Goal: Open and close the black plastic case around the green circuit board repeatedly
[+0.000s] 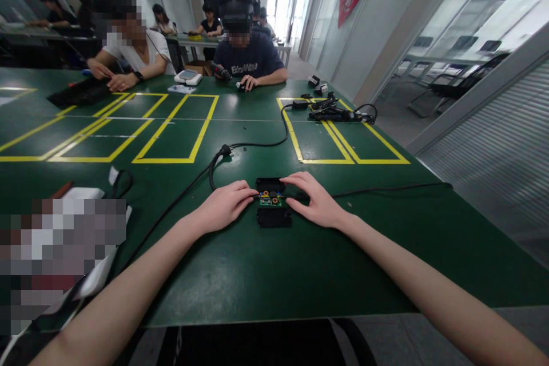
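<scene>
A small green circuit board (pixel 270 201) with copper-ringed coils lies in front of me, between two black plastic case halves. The far case half (pixel 269 183) is just behind the board and the near case half (pixel 274 218) lies on its close side. My left hand (pixel 225 206) is at the board's left end, its fingers pinched on the black cable there; the exact grip is partly hidden. On the right, my right hand (pixel 317 203) has thumb and fingers apart, its index fingertip at the far case half's corner and its thumb beside the board's right end.
A black cable (pixel 257 144) crosses the green table (pixel 223 274) to a pile of black adapters and cords (pixel 330 111). Yellow tape rectangles (pixel 206 126) mark the far side. A blurred-out white-edged object (pixel 92 274) lies left. Two people (pixel 251 57) work opposite.
</scene>
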